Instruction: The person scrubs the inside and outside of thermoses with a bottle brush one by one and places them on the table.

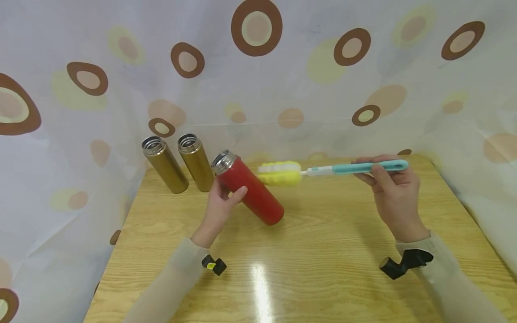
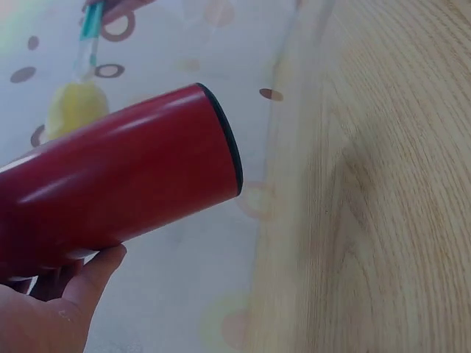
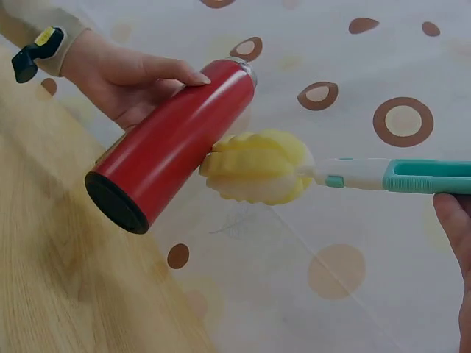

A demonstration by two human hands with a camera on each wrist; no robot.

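Tilted in the air above the table, a red thermos flask (image 1: 252,193) has its lidless steel mouth pointing up and left. My left hand (image 1: 222,202) grips it near the neck, thumb across the front. My right hand (image 1: 393,193) holds a bottle brush (image 1: 351,168) by its turquoise handle, the brush lying nearly level. Its yellow and white sponge head (image 3: 257,168) is beside the flask's body, outside the mouth; in the right wrist view its tip meets the flask's outline, and I cannot tell if they touch. The dark base shows in the left wrist view, on the flask (image 2: 132,169).
Two gold flasks (image 1: 165,166), (image 1: 196,161) with no lids stand upright at the table's back left, close to the red one. Behind and along the sides of the wooden table (image 1: 315,260) hangs a patterned white cloth (image 1: 258,89).
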